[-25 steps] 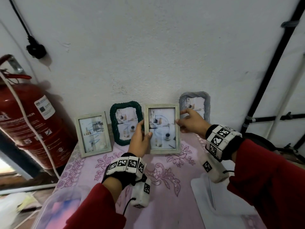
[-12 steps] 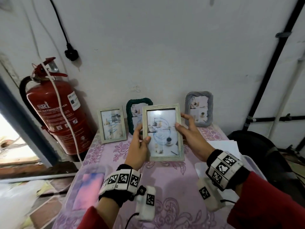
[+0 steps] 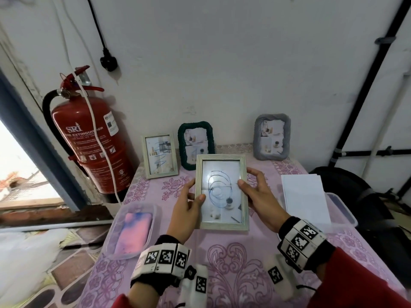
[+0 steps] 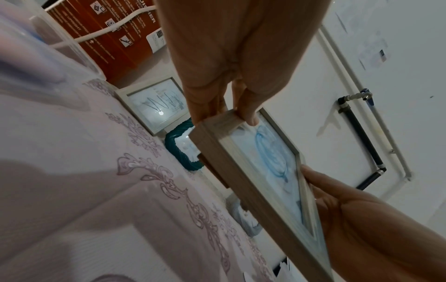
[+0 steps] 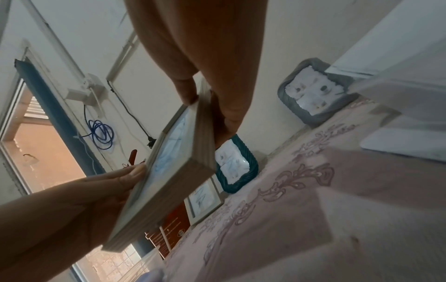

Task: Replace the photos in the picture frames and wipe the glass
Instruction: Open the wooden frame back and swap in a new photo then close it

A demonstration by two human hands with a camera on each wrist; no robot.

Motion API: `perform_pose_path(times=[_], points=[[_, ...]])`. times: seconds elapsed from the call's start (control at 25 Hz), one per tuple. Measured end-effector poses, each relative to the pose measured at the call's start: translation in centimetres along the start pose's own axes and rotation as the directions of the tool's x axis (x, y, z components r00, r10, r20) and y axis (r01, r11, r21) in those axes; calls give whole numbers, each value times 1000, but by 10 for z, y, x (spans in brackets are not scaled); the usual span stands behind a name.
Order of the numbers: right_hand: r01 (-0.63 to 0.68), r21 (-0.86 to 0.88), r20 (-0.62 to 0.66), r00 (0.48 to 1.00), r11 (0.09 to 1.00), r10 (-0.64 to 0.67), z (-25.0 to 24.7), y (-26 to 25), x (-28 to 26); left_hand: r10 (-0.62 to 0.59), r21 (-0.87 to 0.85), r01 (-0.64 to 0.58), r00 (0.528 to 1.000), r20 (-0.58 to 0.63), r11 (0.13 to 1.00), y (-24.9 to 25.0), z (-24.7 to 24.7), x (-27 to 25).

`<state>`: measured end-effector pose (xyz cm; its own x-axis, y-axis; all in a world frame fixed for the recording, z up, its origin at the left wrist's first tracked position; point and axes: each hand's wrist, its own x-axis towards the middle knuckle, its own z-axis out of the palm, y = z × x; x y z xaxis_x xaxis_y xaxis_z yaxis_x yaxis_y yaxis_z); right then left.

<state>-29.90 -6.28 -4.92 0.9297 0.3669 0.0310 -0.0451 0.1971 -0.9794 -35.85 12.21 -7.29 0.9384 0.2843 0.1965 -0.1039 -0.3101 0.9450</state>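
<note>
Left hand and right hand raised above table, thumbs on front, fingers behind, pinching pale wooden frame by opposite side edges.

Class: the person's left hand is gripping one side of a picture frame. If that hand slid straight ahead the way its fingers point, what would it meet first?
Probably the dark green frame at the wall: the left hand, holding the wooden frame, points toward it. Depth is uncertain.

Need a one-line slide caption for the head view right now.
Both hands, left and right, hold a pale wooden frame with scribbled glass above the pink tablecloth.
</note>
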Motion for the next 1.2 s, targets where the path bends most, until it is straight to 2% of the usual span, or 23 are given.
perform_pose_path(times=[0.12, 0.2, 0.24, 0.4, 0.6, 0.72, 0.76, 0.84, 0.92, 1.04, 1.2], points=[[-14, 26, 1, 1000, 1000, 14, -2, 8, -6, -26, 72, 27, 1000, -17, 997, -4, 4, -8], [-6, 41, -7, 1000, 999, 6, -4, 11, -8, 51, 232, -37, 997, -54, 972, -8, 6, -12], [-2, 42, -12, 1000, 999, 3, -6, 12, -9, 71, 259, -54, 996, -60, 964, -10, 6, -13], [-18, 61, -23, 1000, 998, 20, -11, 15, -9, -44, -32, 46, 998, 54, 998, -11, 13, -16], [-79, 94, -41, 996, 992, 83, -19, 14, -7, -45, -146, 43, 999, -13, 988, -15, 20, -15], [-105, 39, -51, 993, 994, 107, -22, 9, -7, -75, -35, 74, 997, -29, 997, -13, 22, -13], [-109, 39, -48, 993, 993, 111, -22, 8, -7, -35, 48, 39, 996, -77, 998, -12, 22, -12], [-107, 46, -38, 993, 993, 109, -19, 6, -8, 137, 188, -106, 978, -157, 976, -4, 23, -15], [-96, 68, -20, 995, 993, 98, -16, 6, -10, 249, 197, -228, 964, -89, 954, 9, 29, -18], [-78, 122, 36, 997, 989, 75, -11, 2, -12, 198, 90, -206, 977, 83, 974, 27, 42, -22], [-25, 121, 70, 997, 992, 17, -5, -10, -12, 207, 21, -209, 976, 70, 978, 42, 55, -20]])
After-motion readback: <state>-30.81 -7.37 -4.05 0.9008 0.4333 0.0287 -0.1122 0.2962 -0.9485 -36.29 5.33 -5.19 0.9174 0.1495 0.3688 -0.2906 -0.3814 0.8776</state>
